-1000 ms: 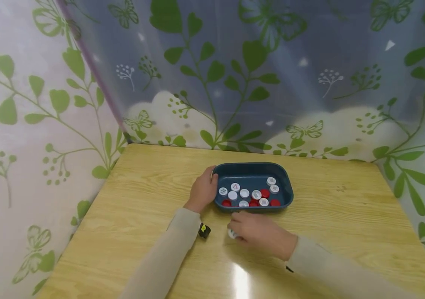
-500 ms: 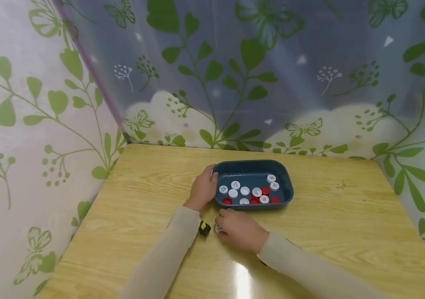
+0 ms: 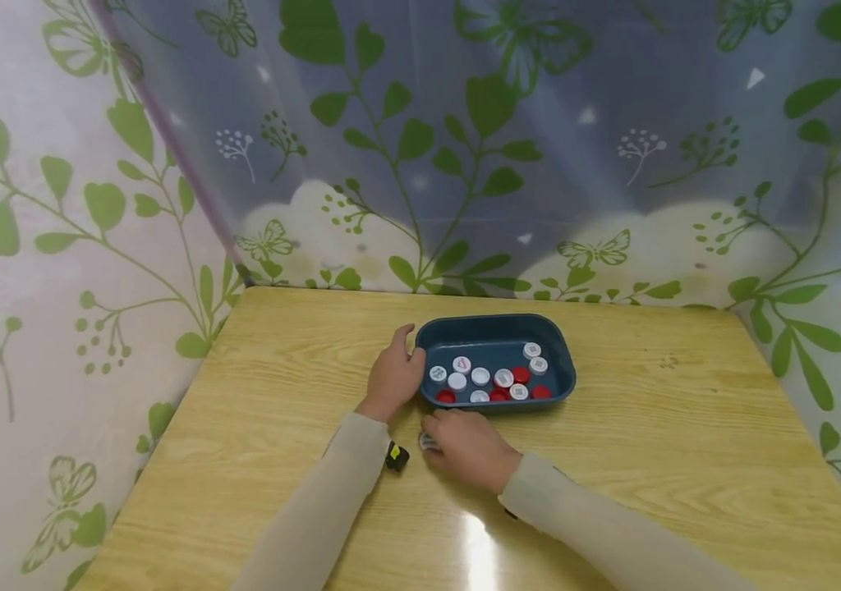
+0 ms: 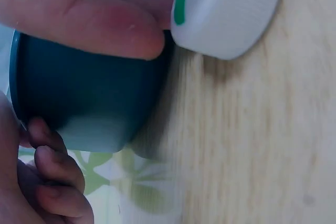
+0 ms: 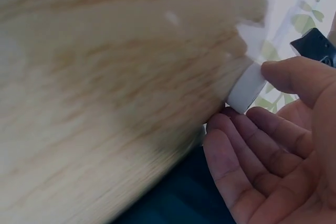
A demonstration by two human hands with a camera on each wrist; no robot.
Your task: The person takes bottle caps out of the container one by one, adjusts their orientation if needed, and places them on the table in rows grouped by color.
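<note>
My right hand is low over the table in front of the tray. Between thumb and fingers it pinches a white bottle cap; the left wrist view shows green and dark print on top of this cap. At the left end of the dark blue tray, my left hand has its thumb by the rim, and its loosely bent fingers lie next to the wall. Inside the tray are several white bottle caps and several red bottle caps.
A small black device with a yellow mark sits at the left wrist. The wooden table stretches to both sides, with a leaf-patterned curtain behind it.
My right hand has moved left with the bottle cap, towards the left wrist. The left hand's fingers have eased slightly away from the tray's end. The caps in the tray look the same.
</note>
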